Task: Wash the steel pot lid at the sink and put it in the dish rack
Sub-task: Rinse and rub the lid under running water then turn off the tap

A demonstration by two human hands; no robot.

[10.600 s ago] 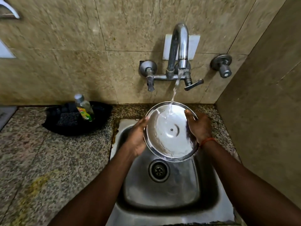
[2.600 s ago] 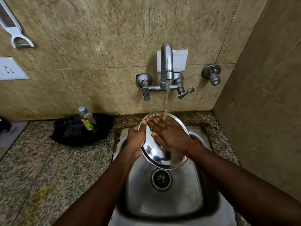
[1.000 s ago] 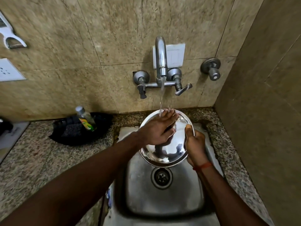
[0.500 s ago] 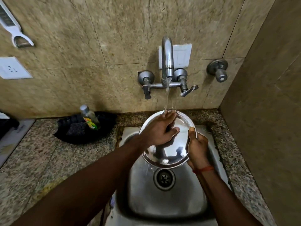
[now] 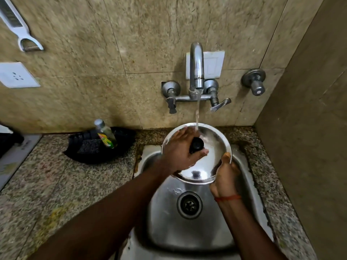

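Half a second ago the left hand (image 5: pixel 181 151) lay flat on the round shiny steel pot lid (image 5: pixel 212 158); now its fingers curl around the lid's black knob (image 5: pixel 196 145). Both hands hold the lid up over the steel sink (image 5: pixel 187 228), tipped a little toward the person. The right hand (image 5: pixel 225 175) grips the lid's right edge, thumb on the rim. A thin stream of water (image 5: pixel 197 117) falls from the curved silver tap (image 5: pixel 196 66) on the wall and lands on the lid by the knob. The drain (image 5: pixel 189 205) shows below the lid. Speckled stone counter (image 5: pixel 56 184) runs around the sink. On it, left of the sink by the wall, sits a black tray (image 5: pixel 90 154) with a small clear bottle (image 5: pixel 105 134) leaning in it. Tan stone tiles (image 5: pixel 75 62) cover the walls. A white wall socket (image 5: pixel 16 75) and a white hanging peeler (image 5: pixel 20 32) are at far left
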